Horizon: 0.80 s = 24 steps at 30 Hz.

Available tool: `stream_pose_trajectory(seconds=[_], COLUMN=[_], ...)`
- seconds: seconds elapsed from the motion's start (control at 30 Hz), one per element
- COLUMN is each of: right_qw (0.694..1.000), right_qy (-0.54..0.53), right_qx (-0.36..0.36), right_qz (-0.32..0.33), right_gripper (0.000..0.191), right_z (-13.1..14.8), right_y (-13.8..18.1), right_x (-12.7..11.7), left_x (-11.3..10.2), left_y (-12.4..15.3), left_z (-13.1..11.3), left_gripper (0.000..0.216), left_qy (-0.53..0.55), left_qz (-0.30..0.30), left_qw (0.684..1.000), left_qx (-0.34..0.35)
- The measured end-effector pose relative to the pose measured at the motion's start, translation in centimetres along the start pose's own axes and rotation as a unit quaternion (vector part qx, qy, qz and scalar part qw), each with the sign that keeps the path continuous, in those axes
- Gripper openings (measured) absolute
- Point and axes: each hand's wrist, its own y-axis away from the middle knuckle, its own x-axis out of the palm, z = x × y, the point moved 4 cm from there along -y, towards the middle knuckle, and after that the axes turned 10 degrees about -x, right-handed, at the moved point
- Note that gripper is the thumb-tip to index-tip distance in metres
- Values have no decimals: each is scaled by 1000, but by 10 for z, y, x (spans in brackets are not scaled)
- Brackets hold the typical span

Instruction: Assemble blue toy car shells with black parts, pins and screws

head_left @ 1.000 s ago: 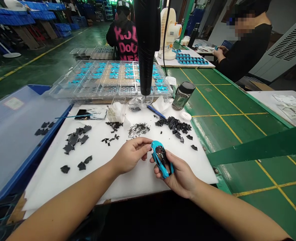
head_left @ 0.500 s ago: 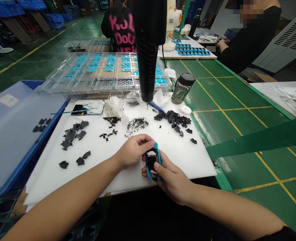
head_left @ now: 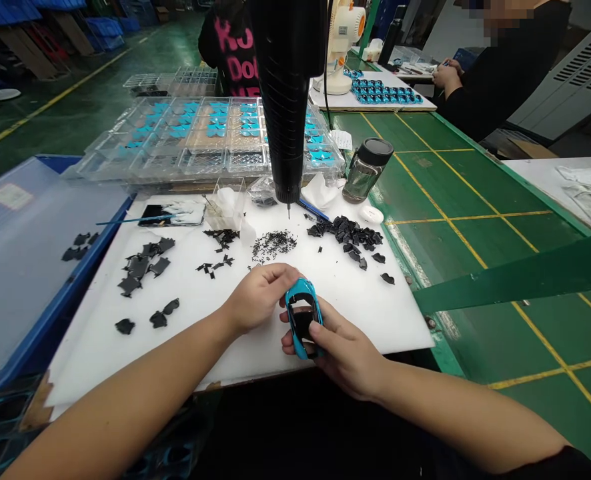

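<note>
A blue toy model car body [head_left: 301, 319] sits in my hands, with its dark underside or window opening facing up and its narrow end pointing away from me. My right hand [head_left: 343, 350] cradles it from below, with the thumb pressed across the black opening. My left hand [head_left: 260, 298] comes in from the left, its fingertips on the car's far end. Both hands hover above a white plastic board [head_left: 355, 320]. Just beyond them lie a heap of tiny black bits [head_left: 274, 245] and several black plastic pieces [head_left: 345, 237].
A black hanging electric screwdriver [head_left: 285, 113] points down over the board's far edge. Behind it stands a clear tray stack [head_left: 200, 137] of blue parts, with a glass jar [head_left: 364, 172] to the right. A blue-edged bin lid [head_left: 35, 227] lies left. A co-worker [head_left: 490, 87] sits at the far right.
The car has turned from a diagonal lie to nearly upright, its narrow end away from me. My right thumb now lies across its opening. The view has tilted slightly downward.
</note>
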Motion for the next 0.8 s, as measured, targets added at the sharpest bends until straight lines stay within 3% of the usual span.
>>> stream_pose_trajectory(seconds=[0.13, 0.47, 0.73, 0.8], right_qw=[994, 988, 998, 995], right_qy=[-109, -155, 32, 82], right_qx=[19, 29, -28, -16], right_qz=[-13, -7, -49, -63], right_gripper=[35, 33, 41, 46], right_z=[7, 9, 12, 8], right_y=[-4, -5, -12, -11], right_x=[2, -6, -23, -31], left_x=[-8, -11, -3, -5], left_y=[0, -4, 0, 4], left_z=[-2, -5, -30, -35], left_gripper=[46, 38, 28, 20], left_qy=[-20, -61, -144, -163], left_qz=[-24, -17, -26, -61], left_qw=[999, 997, 988, 984], left_qx=[25, 39, 40, 38])
